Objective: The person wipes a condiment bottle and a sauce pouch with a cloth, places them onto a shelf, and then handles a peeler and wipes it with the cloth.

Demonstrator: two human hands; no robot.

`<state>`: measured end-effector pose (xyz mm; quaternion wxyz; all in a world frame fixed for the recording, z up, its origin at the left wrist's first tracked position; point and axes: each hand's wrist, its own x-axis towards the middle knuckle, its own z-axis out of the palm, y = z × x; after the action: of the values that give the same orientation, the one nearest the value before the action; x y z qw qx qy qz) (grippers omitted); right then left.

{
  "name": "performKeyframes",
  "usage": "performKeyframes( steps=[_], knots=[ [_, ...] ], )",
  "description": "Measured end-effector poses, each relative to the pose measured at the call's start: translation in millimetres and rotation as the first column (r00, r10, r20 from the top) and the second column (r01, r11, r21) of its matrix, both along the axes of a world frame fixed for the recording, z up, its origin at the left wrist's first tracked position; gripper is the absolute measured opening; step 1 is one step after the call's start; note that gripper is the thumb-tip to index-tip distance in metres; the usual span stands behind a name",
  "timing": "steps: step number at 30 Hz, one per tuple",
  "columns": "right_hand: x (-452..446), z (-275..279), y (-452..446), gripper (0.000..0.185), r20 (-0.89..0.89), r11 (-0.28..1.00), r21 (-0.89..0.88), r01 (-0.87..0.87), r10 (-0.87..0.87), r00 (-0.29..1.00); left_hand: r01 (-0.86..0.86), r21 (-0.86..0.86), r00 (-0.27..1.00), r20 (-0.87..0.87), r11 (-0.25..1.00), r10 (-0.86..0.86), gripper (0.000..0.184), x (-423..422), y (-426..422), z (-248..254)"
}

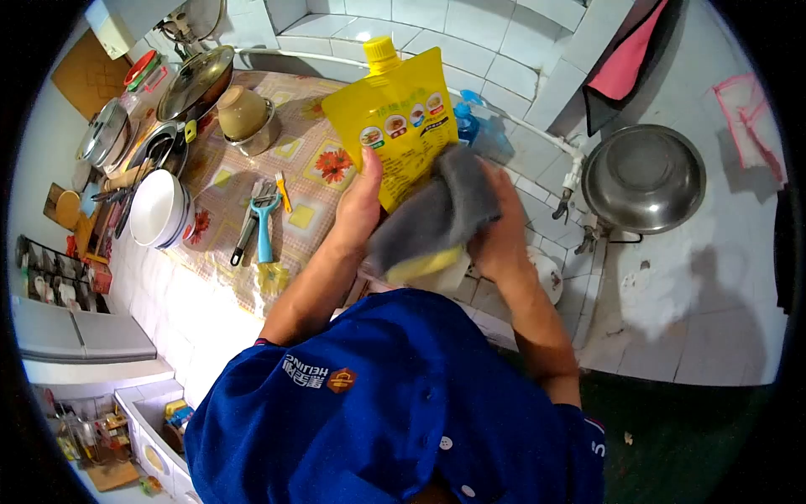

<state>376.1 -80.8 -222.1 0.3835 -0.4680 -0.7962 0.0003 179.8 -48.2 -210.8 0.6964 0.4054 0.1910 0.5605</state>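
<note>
A yellow spouted pouch (395, 118) with a yellow screw cap is held upright in front of my chest. My left hand (361, 202) grips its left side, thumb on the printed face. In my right hand (499, 227) is a dark grey cloth (449, 206), pressed over the pouch's lower right part. The cloth hides the lower face of the pouch, and a yellow piece shows under it. The fingers of both hands are partly hidden behind the pouch and cloth.
On the left, a flowered tablecloth (294, 109) bears a blue peeler (264, 227), a yellow fork (283, 191), a white bowl (157, 210) and a lidded pan (197, 84). A blue bottle (466, 124) stands behind the pouch. Right are a tap (564, 202) and a steel basin (645, 181).
</note>
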Motion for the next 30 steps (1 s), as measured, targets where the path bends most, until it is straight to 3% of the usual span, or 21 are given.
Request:
performKeyframes(
  steps=[1,2,3,4,6,7,9,11,13,15,19,25,28,30],
  knots=[
    [8,-1,3,0.049,0.039,0.986,-0.02,0.166,-0.165,0.986,-0.005,-0.002,1.0,0.003,1.0,0.005,0.059,-1,-2,2],
    [12,-1,1,0.03,-0.463,0.929,-0.368,-0.028,-0.157,0.872,0.026,-0.058,0.995,0.099,0.998,-0.02,0.059,-4,-6,3],
    [45,-39,10,0.027,-0.299,0.924,-0.357,0.137,-0.252,0.92,0.059,-0.107,0.98,0.194,0.993,-0.038,0.058,-6,-7,5],
    [45,-28,7,0.026,-0.557,0.981,-0.193,-0.014,-0.098,0.824,0.087,-0.125,0.957,0.287,0.988,-0.048,0.059,-6,-10,12],
    [44,-5,-2,0.035,-0.915,0.971,-0.189,-0.148,-0.119,0.386,0.11,-0.128,0.947,0.314,0.986,-0.064,0.06,-8,-14,23],
    [43,5,-2,0.039,-0.988,0.967,-0.139,-0.211,-0.122,0.093,0.139,-0.12,0.937,0.337,0.983,-0.091,0.061,-9,-15,28],
    [44,19,-7,0.042,-0.991,0.956,-0.111,-0.271,-0.126,-0.038,0.13,-0.127,0.942,0.326,0.983,-0.082,0.062,-9,-18,32],
    [44,16,-10,0.045,-0.992,0.94,-0.093,-0.328,-0.117,-0.056,0.186,-0.106,0.929,0.342,0.977,-0.14,0.063,-7,-19,34],
    [44,10,-18,0.044,-0.976,0.827,0.0,-0.562,-0.122,-0.178,0.199,-0.131,0.927,0.346,0.971,-0.143,0.063,-5,-20,35],
    [39,8,-21,0.048,-0.971,0.776,0.02,-0.63,-0.136,-0.199,0.213,-0.158,0.925,0.351,0.964,-0.147,0.063,-3,-21,36],
    [26,11,-30,0.047,-0.974,0.809,-0.187,-0.557,-0.225,0.001,0.263,-0.163,0.91,0.37,0.951,-0.188,0.063,2,-20,38],
    [16,35,-35,0.04,-0.978,0.733,-0.196,-0.652,-0.193,0.077,0.268,-0.119,0.912,0.352,0.956,-0.212,0.06,-1,-16,33],
    [13,39,-32,0.028,-0.914,0.733,-0.375,-0.568,-0.188,0.361,0.349,-0.074,0.858,0.425,0.934,-0.286,0.058,-4,-12,27],
    [5,46,-33,0.025,-0.903,0.776,-0.375,-0.508,-0.181,0.389,0.378,-0.046,0.83,0.459,0.925,-0.316,0.057,-3,-13,29]
  ],
)
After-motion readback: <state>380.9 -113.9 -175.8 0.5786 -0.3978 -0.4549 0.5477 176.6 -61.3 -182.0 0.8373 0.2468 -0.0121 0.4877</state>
